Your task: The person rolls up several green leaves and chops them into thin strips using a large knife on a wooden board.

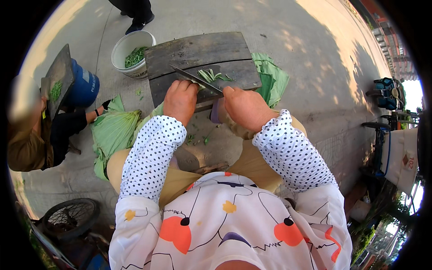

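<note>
My right hand (246, 108) is closed round the handle of a kitchen knife. The knife's long dark blade (196, 79) slants to the far left over a weathered wooden board (193, 51). Just left of the blade, my left hand (181, 101) presses down on the board's near edge with curled fingers. A bundle of pale green leaf (157, 110) sticks out from under that hand; the part beneath the fingers is mostly hidden. Cut green strips (208, 75) lie beyond the blade.
Large green leaves (116, 128) lie to my left, more (271, 81) right of the board. A white bucket (118, 53) with chopped greens stands at the far left. Another person (33, 139) sits left beside a blue barrel (83, 85). Someone's leg (139, 13) shows beyond.
</note>
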{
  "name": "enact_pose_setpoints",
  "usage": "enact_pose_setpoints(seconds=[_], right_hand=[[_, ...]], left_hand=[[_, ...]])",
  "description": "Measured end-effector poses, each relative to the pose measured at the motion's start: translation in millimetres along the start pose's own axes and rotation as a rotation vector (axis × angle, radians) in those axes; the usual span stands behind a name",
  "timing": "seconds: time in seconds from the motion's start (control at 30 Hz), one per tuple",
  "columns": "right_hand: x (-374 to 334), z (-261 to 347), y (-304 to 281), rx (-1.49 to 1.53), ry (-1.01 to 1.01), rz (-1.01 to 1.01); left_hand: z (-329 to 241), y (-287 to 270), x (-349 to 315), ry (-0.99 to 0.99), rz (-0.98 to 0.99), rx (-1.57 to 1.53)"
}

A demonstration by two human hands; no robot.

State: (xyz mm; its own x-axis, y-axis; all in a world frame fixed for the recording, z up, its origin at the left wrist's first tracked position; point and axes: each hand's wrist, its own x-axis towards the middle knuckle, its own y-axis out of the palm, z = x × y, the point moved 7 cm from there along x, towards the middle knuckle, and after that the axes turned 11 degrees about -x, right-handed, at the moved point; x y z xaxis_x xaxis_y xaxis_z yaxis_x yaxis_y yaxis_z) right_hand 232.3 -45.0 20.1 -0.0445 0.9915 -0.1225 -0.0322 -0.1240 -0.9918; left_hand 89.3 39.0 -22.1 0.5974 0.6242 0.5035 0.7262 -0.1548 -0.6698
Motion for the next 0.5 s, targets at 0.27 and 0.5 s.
enact_pose_setpoints(seconds=[0.27,0.5], right_hand=[[15,18,13,-0.091,-0.094,-0.072],[36,0,14,0.167,0.056,-0.2]], left_hand=[[-3,-2,-1,0.006,-0.014,-0.019],[-9,-3,3,0.022,-0.001,0.036]])
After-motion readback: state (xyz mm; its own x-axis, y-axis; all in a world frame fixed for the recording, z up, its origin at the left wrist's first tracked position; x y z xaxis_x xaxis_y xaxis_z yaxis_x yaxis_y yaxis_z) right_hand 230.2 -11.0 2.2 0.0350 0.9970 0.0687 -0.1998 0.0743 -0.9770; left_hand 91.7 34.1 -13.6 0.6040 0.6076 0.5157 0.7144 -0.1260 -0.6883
